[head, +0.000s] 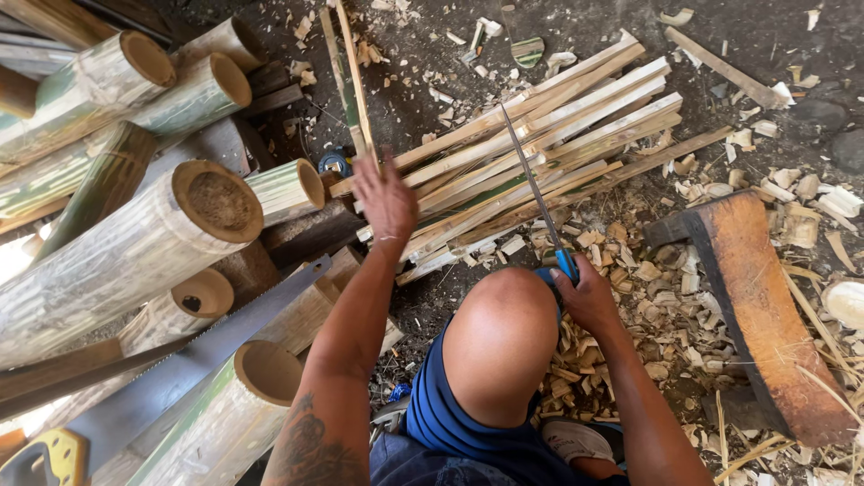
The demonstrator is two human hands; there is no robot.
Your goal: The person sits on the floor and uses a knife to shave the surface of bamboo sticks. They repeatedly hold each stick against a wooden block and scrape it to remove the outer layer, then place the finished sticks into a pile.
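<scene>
Knife (533, 184) in our right hand (587, 301), gripped tight, lies across the pile of bamboo strips (540, 135). Our left hand (385, 200) holds one thin strip (353, 76) loosely; we should hold it steady. Bamboo poles (135, 243) and a saw (180, 369) crowd the left.

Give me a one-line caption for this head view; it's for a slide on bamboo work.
Left hand grips a thin bamboo strip; right hand holds a blue-handled knife over the split slats.
</scene>
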